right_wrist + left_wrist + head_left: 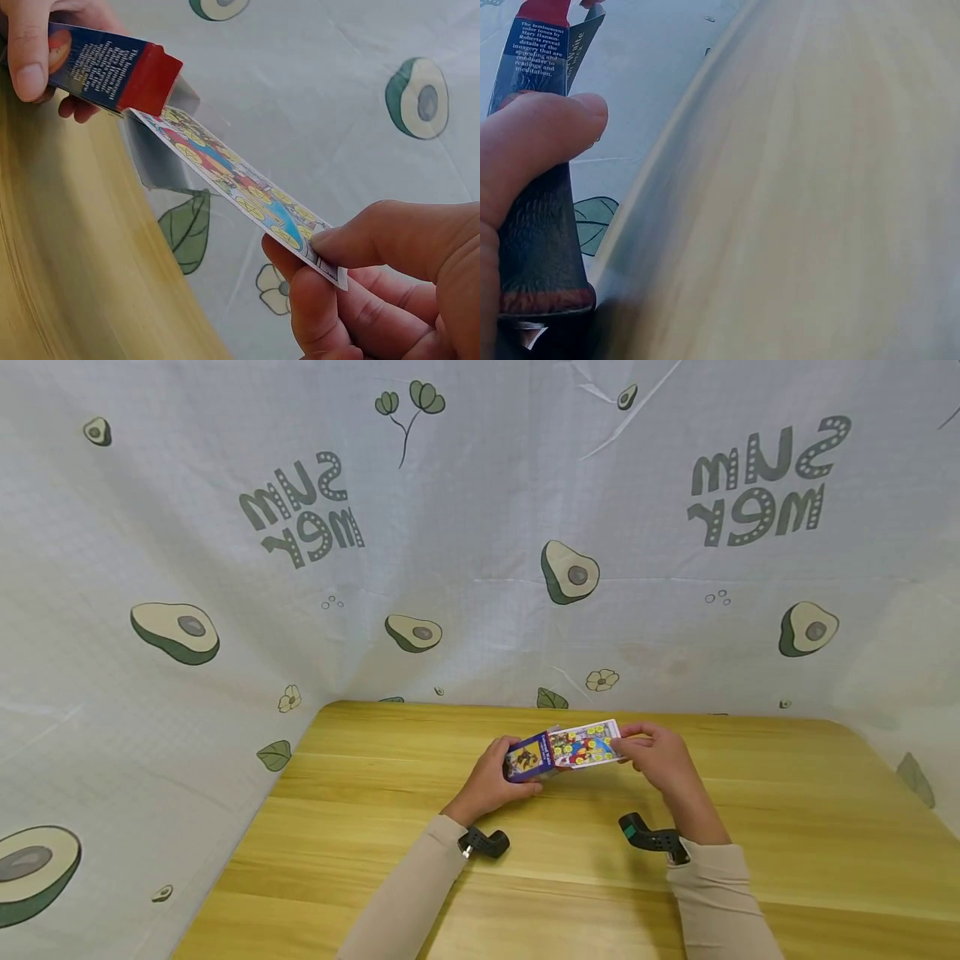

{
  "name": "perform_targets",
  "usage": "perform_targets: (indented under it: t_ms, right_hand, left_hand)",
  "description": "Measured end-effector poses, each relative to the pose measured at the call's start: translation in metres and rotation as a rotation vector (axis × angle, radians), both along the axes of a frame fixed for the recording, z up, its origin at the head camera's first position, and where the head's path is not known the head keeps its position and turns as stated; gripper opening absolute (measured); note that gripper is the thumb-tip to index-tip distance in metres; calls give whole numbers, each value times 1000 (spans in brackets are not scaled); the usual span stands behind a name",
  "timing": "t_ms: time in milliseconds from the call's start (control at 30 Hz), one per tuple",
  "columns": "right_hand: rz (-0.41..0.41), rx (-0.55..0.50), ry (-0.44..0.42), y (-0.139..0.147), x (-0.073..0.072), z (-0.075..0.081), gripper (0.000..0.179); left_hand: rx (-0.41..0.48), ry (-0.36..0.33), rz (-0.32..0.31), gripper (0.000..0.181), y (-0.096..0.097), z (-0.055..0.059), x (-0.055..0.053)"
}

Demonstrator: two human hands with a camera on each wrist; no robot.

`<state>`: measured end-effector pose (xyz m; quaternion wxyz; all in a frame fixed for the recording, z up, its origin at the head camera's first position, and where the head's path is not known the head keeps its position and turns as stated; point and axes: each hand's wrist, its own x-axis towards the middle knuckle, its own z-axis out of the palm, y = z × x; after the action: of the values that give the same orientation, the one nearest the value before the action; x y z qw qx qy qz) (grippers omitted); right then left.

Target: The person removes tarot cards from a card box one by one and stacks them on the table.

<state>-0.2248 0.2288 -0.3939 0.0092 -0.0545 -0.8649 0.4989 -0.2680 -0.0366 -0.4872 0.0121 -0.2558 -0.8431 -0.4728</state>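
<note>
My left hand (489, 783) grips a small blue and red card box (527, 758), thumb along its printed side, its open end toward the right. A colourful tarot card (585, 744) with yellow discs sticks most of the way out of that end. Between thumb and fingers, my right hand (660, 760) pinches the card's outer end. The right wrist view shows the card (240, 184) slanting down from the box (112, 71), whose flap hangs below the opening. Both hands are raised over the table. In the left wrist view the thumb (544, 139) crosses the box's side.
A wooden table (360, 860) spreads beneath both arms. Behind it hangs a pale curtain (480, 527) printed with avocados, leaves and lettering. Black wrist straps (486, 842) with camera mounts sit on both wrists, over beige sleeves.
</note>
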Motion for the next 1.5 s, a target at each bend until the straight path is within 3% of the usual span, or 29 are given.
perform_targets:
  t_ms: [633,1167,1500]
  right_hand:
    - [-78,-22,-30,22,0,3,51]
    - [-62,-221,16,38,-5,-4,45]
    - [-52,-128,-4,39,-7,-12,44]
  left_hand:
    - [31,-19,16,73,-2,0,0]
    - [26,-10,24,71,0,-3,-2]
    - [28,2,23,71,0,-4,-2]
